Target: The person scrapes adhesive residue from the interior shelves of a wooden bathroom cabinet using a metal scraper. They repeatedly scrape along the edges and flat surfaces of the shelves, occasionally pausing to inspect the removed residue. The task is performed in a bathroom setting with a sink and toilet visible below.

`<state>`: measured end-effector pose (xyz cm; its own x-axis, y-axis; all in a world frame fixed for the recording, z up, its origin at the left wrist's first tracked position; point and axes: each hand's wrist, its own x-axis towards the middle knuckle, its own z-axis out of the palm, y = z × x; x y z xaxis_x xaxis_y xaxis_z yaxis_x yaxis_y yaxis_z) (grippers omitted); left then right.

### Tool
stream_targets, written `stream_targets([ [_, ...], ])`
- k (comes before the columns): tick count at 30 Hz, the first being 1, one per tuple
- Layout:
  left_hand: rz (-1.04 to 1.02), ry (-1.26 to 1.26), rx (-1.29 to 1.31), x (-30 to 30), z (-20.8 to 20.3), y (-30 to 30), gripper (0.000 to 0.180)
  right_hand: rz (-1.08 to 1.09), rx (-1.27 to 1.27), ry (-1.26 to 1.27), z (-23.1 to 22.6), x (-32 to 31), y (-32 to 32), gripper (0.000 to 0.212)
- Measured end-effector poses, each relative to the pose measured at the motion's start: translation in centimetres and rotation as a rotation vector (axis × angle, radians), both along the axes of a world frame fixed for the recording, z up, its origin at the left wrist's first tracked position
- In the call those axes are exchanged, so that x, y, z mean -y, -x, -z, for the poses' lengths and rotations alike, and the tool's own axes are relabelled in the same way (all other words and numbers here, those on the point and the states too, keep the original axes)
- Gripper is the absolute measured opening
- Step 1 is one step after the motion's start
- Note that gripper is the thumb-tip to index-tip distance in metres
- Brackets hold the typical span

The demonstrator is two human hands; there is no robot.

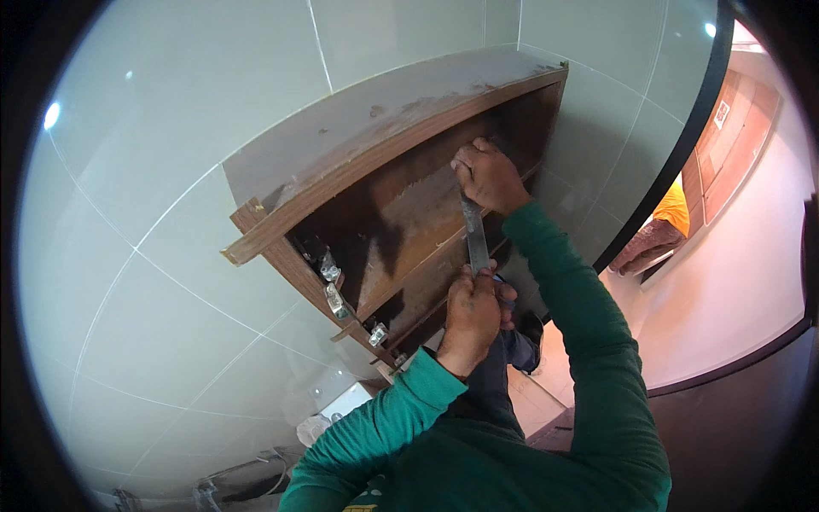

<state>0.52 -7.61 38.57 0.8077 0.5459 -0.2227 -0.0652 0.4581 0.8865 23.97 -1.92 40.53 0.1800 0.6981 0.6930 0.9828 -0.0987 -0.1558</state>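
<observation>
A long, flat grey metal strip, like a file, slants between my two hands in front of an open wooden cabinet. My right hand is closed round its upper end, close to the cabinet's shaded interior. Lower down, my left hand grips the other end, its thumb lying along the metal. Whether the strip touches the cabinet, I cannot tell. Silvery metal hinges stick out along the cabinet's left side panel. An inner shelf crosses the opening behind the strip.
Pale wall tiles surround the cabinet, whose grey top is smudged with dust. Below left are a white box-like fixture and metal wall fittings. A dark frame stands at right; beyond it, part of a person in yellow.
</observation>
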Motion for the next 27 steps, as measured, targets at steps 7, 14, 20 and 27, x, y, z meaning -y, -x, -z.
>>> stream_targets([
  [7,0.113,0.189,0.088,1.1,-0.6,-1.1,0.034,-0.030,-0.052,0.105,-0.7,-1.7,1.7,0.024],
  [14,0.133,0.220,0.116,-0.2,0.6,-0.3,0.032,0.062,0.072,0.043,-0.1,-2.8,3.7,0.023],
  [20,0.083,0.203,0.213,-2.2,3.1,1.0,0.028,0.229,0.010,0.194,-0.3,-3.4,4.4,0.034],
  [27,0.065,0.323,0.159,-5.6,1.5,2.7,0.018,0.334,0.014,0.294,0.0,-3.8,4.2,0.040],
])
